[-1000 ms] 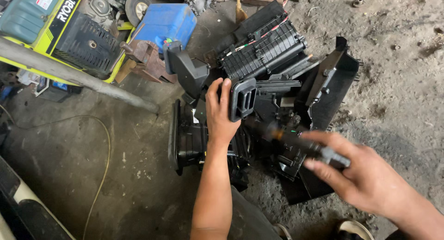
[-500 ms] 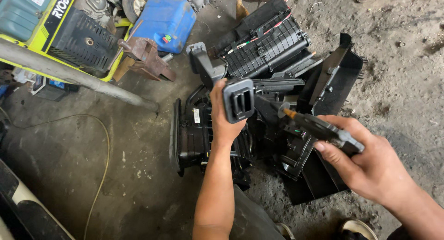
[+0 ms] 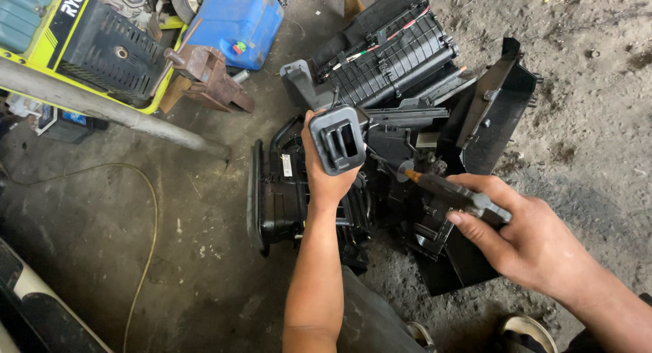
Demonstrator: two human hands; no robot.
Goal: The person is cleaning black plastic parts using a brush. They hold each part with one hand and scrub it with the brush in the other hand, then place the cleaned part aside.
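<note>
A large black plastic housing (image 3: 407, 115) made of several ribbed and boxy parts lies on the dirty concrete floor. My left hand (image 3: 324, 180) grips a grey rectangular duct piece (image 3: 337, 139) at the housing's left side, holding it upright. My right hand (image 3: 526, 237) is closed around the black handle of a screwdriver (image 3: 451, 192), whose orange collar and shaft point left into the middle of the housing. A black side panel (image 3: 496, 108) leans at the housing's right.
A yellow and black machine (image 3: 88, 40) sits at the top left beside a blue canister (image 3: 238, 23) and a rusty metal bracket (image 3: 207, 74). A grey pipe (image 3: 102, 108) runs across the left. A thin cable (image 3: 153, 217) curves over the floor.
My left hand has lifted the grey duct piece slightly and turned it upright. My right hand brought the screwdriver up and left, its tip now inside the housing.
</note>
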